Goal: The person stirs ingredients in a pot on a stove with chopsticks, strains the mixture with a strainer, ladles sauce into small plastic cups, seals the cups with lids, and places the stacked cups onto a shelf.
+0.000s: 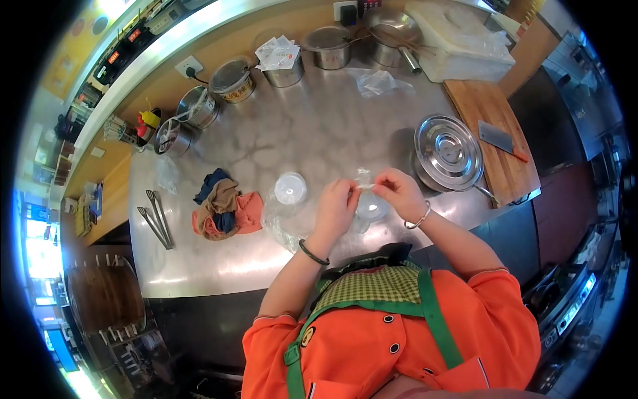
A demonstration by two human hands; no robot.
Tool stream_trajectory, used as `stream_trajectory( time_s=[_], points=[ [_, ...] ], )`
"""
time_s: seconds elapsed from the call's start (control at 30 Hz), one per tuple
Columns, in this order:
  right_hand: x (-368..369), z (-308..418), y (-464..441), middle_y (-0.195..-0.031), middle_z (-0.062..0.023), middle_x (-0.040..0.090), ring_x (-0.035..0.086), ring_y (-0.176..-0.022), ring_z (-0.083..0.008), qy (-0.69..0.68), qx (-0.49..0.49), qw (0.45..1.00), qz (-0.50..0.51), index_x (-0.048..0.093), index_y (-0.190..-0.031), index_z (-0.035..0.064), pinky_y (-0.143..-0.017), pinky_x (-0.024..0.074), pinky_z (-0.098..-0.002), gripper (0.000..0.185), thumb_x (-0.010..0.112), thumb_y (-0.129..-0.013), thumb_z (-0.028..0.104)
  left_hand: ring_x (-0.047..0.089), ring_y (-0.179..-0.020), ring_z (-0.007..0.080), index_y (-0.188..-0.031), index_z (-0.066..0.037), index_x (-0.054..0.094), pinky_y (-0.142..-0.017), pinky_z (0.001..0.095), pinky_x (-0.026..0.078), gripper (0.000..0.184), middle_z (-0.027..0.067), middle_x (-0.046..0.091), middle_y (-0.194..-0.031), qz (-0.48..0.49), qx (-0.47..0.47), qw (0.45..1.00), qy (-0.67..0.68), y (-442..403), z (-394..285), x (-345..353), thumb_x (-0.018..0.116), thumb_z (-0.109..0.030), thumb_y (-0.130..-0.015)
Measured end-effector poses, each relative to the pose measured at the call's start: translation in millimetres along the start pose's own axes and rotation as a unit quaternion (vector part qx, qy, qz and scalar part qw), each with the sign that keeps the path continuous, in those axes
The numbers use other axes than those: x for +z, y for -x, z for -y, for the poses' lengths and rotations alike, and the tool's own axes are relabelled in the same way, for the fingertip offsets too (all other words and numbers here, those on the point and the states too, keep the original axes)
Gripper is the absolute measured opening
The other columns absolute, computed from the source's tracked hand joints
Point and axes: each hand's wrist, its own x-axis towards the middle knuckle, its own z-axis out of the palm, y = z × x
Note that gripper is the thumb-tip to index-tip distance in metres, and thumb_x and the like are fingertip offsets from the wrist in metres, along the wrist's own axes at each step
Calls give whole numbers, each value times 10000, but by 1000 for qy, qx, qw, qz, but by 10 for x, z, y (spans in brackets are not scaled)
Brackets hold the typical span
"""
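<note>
Bright scene; glare streaks on steel tabletop; far left blown out; fisheye bending, black corners.

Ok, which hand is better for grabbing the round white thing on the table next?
Probably the left hand: it is nearer the round white thing, and the right hand is farther over, toward the big metal lid. Both hands seem busy with clear plastic, so the left would need freeing first.
</note>
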Motion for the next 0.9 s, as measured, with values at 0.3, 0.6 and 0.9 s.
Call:
stream_trajectory(
  time_s=[0.3, 0.6, 0.9],
  points=[
    [-67, 224, 5, -802, -100, 552, 553, -748, -266, 136, -152, 979, -11, 558, -871, 34, -672, 454, -336, 186, 630, -767, 171, 522, -607, 128, -787, 4, 560, -548, 277, 415, 150, 50, 556, -669, 31, -103, 988, 108, 45, -116, -31, 588, -142, -814],
    [16, 201, -8, -819, -96, 554, 554, -756, -272, 154, -106, 982, -34, 564, -870, 44, -665, 452, -352, 165, 627, -760, 149, 473, -584, 85, -803, 4, 556, -531, 240, 394, 151, 15, 528, -635, 18, -179, 967, 178, 64, 32, -39, 590, -142, -827],
    [4, -305, 44, -1032, -117, 572, 560, -895, -176, -515, 230, 814, -141, 472, -1137, 2, -791, 463, -286, 278, 472, -861, 27, 497, -1070, 247, -1151, 0, 452, -854, 328, 424, 416, 172, 519, -1111, -46, -102, 960, 257, 268, 444, 73, 606, -66, -770]
  ],
)
